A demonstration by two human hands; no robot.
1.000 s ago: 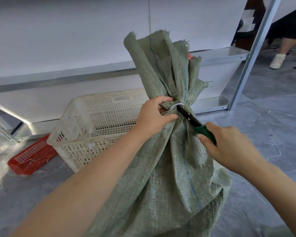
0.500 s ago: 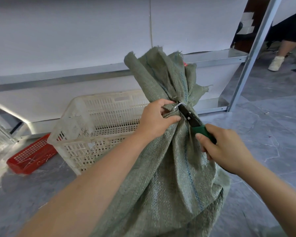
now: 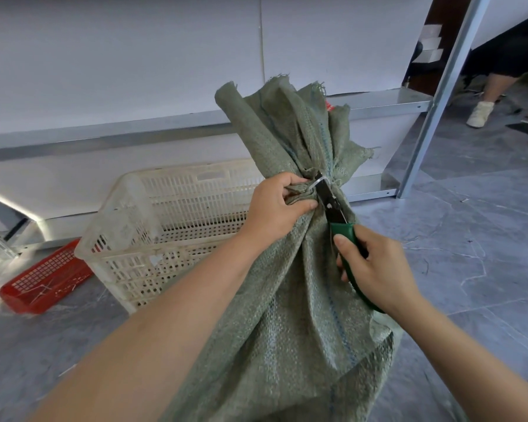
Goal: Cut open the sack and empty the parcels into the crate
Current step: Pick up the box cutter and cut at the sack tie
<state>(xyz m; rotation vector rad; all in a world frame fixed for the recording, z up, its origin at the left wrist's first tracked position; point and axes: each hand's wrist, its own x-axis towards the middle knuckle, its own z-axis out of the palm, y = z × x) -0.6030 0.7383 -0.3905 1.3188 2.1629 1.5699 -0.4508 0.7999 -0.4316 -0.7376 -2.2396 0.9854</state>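
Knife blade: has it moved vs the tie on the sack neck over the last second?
Yes. The knife slid up under the white tie; its tip now pokes just past it, while the left hand pinches the sack neck.

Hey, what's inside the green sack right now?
Nothing inside shows. The sack is bunched shut at the neck, gripped by the left hand, with the cutter at its tie. The woven cloth hides its contents.

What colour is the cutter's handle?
Dark green handle, gripped in the right hand; head view.
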